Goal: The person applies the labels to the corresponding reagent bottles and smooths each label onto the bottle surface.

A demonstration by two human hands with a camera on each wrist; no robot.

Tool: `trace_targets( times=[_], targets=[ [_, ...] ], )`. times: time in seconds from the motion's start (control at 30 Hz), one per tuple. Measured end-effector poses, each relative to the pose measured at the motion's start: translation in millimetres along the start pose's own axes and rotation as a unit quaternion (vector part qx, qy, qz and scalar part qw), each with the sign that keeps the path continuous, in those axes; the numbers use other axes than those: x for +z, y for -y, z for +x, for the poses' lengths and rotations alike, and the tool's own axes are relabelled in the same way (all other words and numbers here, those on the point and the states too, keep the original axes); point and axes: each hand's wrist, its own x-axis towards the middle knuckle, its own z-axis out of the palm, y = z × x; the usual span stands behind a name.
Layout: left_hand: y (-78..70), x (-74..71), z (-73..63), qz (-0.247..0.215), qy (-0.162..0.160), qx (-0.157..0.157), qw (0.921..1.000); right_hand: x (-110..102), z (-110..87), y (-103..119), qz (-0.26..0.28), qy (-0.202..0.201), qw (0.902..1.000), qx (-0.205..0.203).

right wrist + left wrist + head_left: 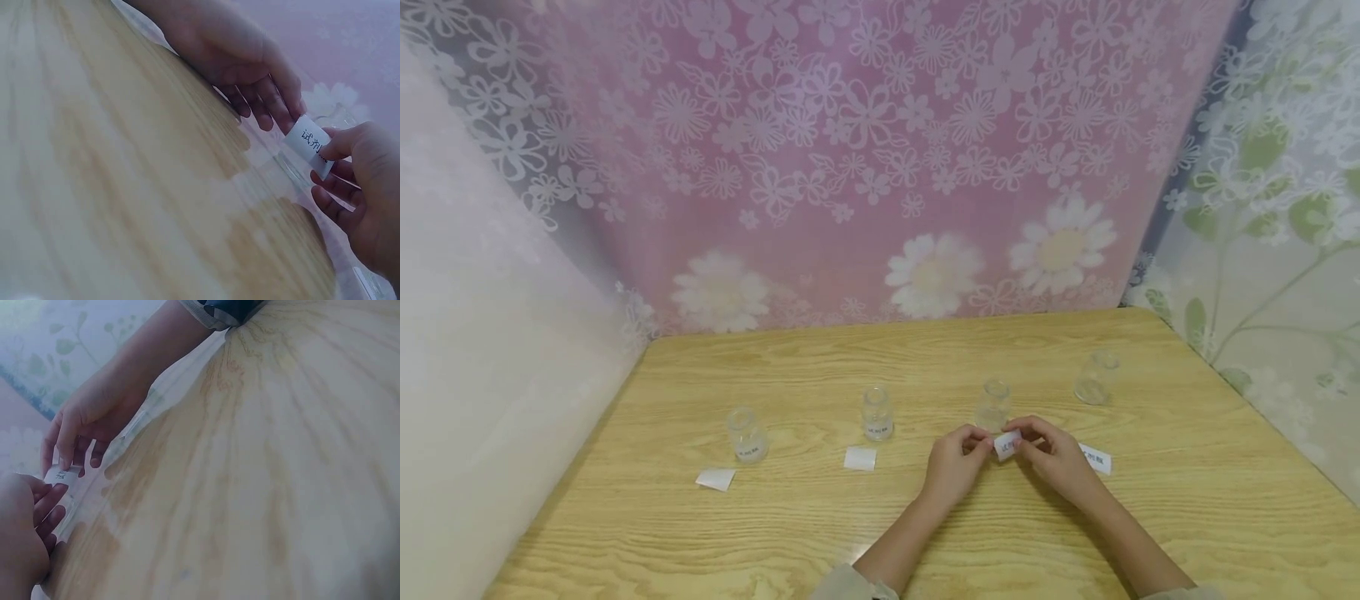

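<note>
A small white label (1006, 446) with printed dark characters is held up between my hands, over the table. My left hand (955, 468) pinches its left edge, while thumb and fingers of my right hand (1058, 463) pinch the other edge. In the right wrist view the label (307, 145) faces the camera, its last characters covered by the right thumb. Just behind the fingers stands a clear glass bottle (993, 403), its lower part partly hidden. Beside the right hand lies another printed label (1097, 459), partly covered by that hand.
To the left stand two clear bottles (747, 435) (877, 414) bearing printed labels low on their sides. A white paper piece (716, 478) and another white paper piece (860, 458) lie before them. An unlabelled bottle (1096, 379) stands far right. Floral curtains (880, 167) border the wooden table (775, 533).
</note>
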Motion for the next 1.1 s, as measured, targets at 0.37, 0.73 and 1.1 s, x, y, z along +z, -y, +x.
trace_targets(
  times=[0.37,0.73,1.1],
  targets=[
    [0.1,-0.2,0.1,-0.020,0.011,0.009,0.9997,-0.6,0.8,9.4,-0.020,-0.013,0.9996,-0.014],
    [-3.0,-0.2,0.2,-0.040,0.012,0.019,0.9989,1.1,0.0,-8.6,0.007,-0.020,0.9995,-0.024],
    [-5.8,-0.8,-0.7,-0.052,0.030,0.042,0.9973,2.5,-0.7,-8.0,0.034,0.043,0.9984,0.011]
  ],
)
